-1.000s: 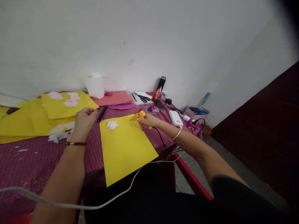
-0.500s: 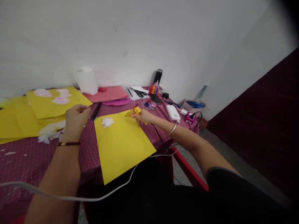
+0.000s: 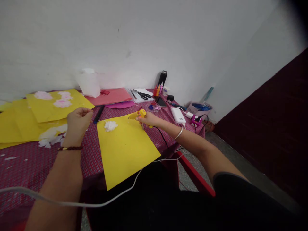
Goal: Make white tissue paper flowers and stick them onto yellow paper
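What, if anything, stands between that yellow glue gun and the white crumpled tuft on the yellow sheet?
Nothing visible: between the glue gun in the right hand and the white tuft, only the yellow sheet shows. The left hand is beyond the sheet's left edge.

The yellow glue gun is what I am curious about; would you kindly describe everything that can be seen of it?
The glue gun is yellow, plastic by its look, with a bit of orange near the fingers and a dark, narrow tip. The right hand grips it, hiding much of the handle. It points left, above the far right part of the yellow sheet; whether the tip touches the sheet cannot be told. A black cord trails from its handle end.
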Action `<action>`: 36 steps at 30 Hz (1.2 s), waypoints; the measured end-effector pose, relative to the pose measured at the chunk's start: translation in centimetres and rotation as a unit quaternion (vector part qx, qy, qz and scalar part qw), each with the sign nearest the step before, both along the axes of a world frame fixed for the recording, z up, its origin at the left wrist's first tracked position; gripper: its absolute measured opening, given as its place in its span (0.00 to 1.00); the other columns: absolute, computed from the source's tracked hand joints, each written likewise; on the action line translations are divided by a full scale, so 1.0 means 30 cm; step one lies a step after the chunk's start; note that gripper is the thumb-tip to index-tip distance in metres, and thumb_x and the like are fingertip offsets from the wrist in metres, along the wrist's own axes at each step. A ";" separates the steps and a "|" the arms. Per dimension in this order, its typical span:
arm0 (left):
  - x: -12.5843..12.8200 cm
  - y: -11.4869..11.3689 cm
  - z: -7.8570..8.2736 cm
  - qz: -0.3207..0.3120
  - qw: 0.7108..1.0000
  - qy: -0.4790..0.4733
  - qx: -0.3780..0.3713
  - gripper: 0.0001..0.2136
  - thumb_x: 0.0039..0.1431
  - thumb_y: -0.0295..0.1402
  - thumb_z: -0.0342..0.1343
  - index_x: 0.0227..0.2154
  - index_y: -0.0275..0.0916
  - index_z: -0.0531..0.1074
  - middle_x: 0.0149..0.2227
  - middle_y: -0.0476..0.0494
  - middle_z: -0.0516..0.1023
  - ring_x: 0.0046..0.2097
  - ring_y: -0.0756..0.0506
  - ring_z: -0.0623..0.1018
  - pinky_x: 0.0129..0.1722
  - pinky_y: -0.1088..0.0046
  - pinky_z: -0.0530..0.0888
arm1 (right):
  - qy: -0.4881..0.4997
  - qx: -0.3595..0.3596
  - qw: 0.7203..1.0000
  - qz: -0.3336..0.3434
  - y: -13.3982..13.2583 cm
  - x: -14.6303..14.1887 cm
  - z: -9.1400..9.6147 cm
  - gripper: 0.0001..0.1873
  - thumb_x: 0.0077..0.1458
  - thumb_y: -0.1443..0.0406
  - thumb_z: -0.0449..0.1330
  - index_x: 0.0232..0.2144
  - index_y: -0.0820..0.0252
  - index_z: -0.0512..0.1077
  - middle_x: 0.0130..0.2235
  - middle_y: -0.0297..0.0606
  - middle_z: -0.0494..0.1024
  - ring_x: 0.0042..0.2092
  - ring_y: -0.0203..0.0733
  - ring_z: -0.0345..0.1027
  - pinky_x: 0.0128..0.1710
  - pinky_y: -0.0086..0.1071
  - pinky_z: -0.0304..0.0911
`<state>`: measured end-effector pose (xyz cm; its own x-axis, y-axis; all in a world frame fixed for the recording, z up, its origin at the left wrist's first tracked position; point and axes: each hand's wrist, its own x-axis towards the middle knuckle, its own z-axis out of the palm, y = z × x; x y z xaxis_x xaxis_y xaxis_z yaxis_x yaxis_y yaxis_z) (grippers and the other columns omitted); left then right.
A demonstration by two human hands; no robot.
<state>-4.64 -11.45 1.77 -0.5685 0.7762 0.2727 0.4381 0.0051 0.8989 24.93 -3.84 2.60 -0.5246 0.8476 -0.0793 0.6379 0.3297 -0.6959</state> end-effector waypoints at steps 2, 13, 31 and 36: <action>-0.003 0.002 -0.003 0.000 1.000 0.003 -0.002 0.09 0.47 0.33 0.56 0.31 0.36 0.74 0.23 0.51 0.71 0.25 0.50 0.69 0.25 0.76 0.63 | 0.016 -0.018 1.000 0.004 0.000 -0.001 0.002 0.15 0.59 0.56 0.57 0.29 0.63 0.68 0.22 0.34 0.72 0.18 0.29 0.60 0.17 0.22 0.55; -0.009 0.008 -0.012 -0.005 1.000 0.005 0.004 0.10 0.46 0.34 0.56 0.32 0.36 0.75 0.24 0.50 0.73 0.26 0.50 0.70 0.25 0.75 0.65 | -0.090 0.083 0.992 -0.015 -0.003 -0.024 -0.003 0.18 0.59 0.54 0.57 0.31 0.66 0.73 0.25 0.38 0.74 0.27 0.34 0.66 0.26 0.25 0.55; -0.003 0.012 -0.012 -0.016 1.000 0.015 -0.002 0.09 0.45 0.33 0.54 0.29 0.36 0.74 0.22 0.51 0.72 0.25 0.49 0.70 0.25 0.75 0.65 | -0.006 0.030 1.000 -0.003 0.024 0.009 -0.028 0.14 0.56 0.58 0.57 0.34 0.66 0.72 0.24 0.32 0.70 0.24 0.31 0.62 0.23 0.24 0.56; -0.005 0.016 -0.018 -0.016 1.000 0.019 0.001 0.09 0.45 0.34 0.54 0.29 0.36 0.74 0.25 0.50 0.73 0.27 0.50 0.70 0.27 0.76 0.66 | -0.015 0.084 0.996 -0.003 0.052 0.004 -0.063 0.12 0.55 0.60 0.59 0.35 0.66 0.73 0.28 0.33 0.73 0.29 0.32 0.63 0.29 0.24 0.59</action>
<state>-4.80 -10.96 1.24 -0.5327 0.7933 0.2947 0.4720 -0.0105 0.8815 25.05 -2.28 0.71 -0.5193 0.8532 0.0494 0.6592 0.4366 -0.6122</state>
